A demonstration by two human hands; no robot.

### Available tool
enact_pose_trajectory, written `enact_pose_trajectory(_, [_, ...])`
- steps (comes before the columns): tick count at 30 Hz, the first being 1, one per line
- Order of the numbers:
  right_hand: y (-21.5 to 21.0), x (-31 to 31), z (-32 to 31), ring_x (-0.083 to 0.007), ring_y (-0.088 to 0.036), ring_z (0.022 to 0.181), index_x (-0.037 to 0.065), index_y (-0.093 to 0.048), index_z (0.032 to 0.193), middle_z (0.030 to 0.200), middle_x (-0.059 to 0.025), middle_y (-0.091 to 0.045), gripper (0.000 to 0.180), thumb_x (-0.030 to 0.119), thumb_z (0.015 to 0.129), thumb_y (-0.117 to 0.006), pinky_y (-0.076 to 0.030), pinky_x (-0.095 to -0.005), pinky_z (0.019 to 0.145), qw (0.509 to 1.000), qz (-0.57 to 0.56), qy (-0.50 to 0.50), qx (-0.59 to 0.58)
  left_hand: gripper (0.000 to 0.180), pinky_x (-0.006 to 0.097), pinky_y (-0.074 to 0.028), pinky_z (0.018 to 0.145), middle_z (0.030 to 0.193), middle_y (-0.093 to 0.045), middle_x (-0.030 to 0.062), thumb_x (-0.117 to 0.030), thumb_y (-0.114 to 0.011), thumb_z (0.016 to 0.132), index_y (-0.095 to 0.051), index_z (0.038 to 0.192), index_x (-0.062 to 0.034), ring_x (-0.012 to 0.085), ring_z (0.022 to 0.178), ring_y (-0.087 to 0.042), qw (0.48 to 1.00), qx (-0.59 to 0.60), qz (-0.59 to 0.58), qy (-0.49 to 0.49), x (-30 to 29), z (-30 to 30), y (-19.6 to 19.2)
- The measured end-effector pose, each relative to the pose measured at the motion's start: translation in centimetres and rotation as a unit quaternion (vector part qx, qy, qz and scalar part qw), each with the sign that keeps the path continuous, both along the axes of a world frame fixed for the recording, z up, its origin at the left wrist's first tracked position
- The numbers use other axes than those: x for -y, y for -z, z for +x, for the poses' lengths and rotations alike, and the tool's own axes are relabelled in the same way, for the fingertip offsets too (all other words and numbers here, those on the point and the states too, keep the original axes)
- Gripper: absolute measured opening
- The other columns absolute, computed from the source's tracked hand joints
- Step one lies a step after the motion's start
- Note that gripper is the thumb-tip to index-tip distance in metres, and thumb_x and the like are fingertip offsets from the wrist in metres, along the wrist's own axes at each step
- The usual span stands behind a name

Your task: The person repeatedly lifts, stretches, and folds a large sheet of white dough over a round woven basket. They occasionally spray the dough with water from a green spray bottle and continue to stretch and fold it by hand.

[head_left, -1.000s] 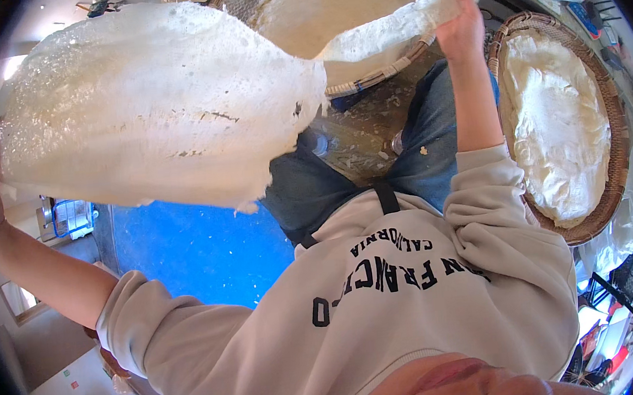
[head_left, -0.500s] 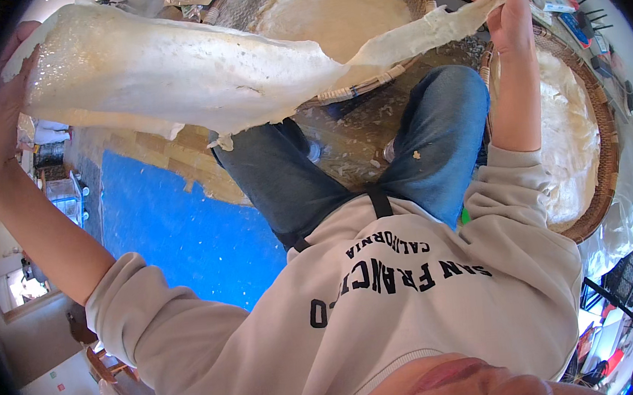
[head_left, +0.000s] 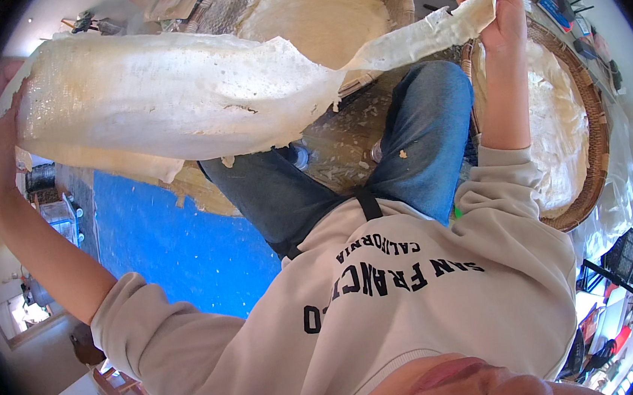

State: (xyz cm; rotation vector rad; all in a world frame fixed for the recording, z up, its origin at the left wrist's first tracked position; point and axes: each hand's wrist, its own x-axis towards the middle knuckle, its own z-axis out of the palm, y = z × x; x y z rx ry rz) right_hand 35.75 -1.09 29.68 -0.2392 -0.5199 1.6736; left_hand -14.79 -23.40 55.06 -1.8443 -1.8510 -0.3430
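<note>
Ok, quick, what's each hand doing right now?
Left hand: at the wide end of the pale sheet; grip hidden, cannot be told.
Right hand: closed, holding the pale sheet's narrow part.

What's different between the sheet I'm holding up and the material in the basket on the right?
The held sheet hangs in the air, while the material lies in the right basket. The held sheet is mostly smooth; the material is wrinkled. Both look pale and cream-coloured.

A pale sheet (head_left: 165, 101) shows a smooth, partly glossy face and rough, ragged edges amid a coarsely woven basket (head_left: 597, 135), matt cloth sweatshirt (head_left: 418, 324), denim jeans (head_left: 430, 120) and shiny, crinkled plastic film (head_left: 622, 178).
</note>
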Motion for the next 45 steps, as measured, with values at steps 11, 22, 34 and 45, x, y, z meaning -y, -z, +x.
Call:
enact_pose_trajectory(11, [0.1,-1.6,2.2,-0.0314,-0.061,0.11,-0.011,-0.05,0.124,0.12,-0.0213,-0.061,0.035,0.004,0.092,-0.051,-0.048,-0.0439,0.101,0.877,0.216,0.336,0.266,0.02,0.022,-0.043,0.083,0.104,-0.061,-0.0017,-0.02,-0.059,0.096,-0.062,0.111,-0.0076,0.0071,0.094,-0.057,0.994,0.084,-0.071,-0.004,-0.9,0.2,1.3])
enact_pose_trajectory(22, [-4.0,1.9,-1.0,-0.0147,-0.063,0.091,0.003,-0.059,0.115,0.109,-0.0048,-0.063,0.025,0.013,0.092,-0.063,-0.051,-0.0281,0.079,0.893,0.234,0.243,0.297,0.031,0.026,-0.042,0.093,0.113,-0.061,0.0038,-0.019,-0.062,0.088,-0.062,0.115,-0.0037,0.0138,0.106,-0.056,0.986,0.039,-0.154,0.059,-4.0,1.8,2.0])
enact_pose_trajectory(34, [-4.9,9.3,-11.7,-0.0071,-0.059,0.094,-0.003,-0.063,0.114,0.106,-0.0034,-0.062,0.025,0.003,0.09,-0.067,-0.046,-0.02,0.082,0.782,0.479,0.189,0.352,0.02,0.023,-0.049,0.064,0.083,-0.069,0.0042,-0.019,-0.064,0.093,-0.071,0.097,-0.0003,0.0097,0.074,-0.061,0.941,0.292,-0.165,0.054,-4.3,13.0,5.0])
enact_pose_trajectory(45, [-4.0,8.7,-14.2,-0.0078,-0.058,0.095,0.005,-0.055,0.102,0.107,-0.003,-0.064,0.022,0.014,0.089,-0.071,-0.049,-0.0239,0.08,0.844,0.411,-0.024,0.342,0.024,0.025,-0.05,0.069,0.087,-0.07,0.006,-0.024,-0.068,0.09,-0.071,0.101,-0.0025,0.0113,0.078,-0.064,0.894,0.386,-0.181,0.134,-5.0,13.2,6.8])
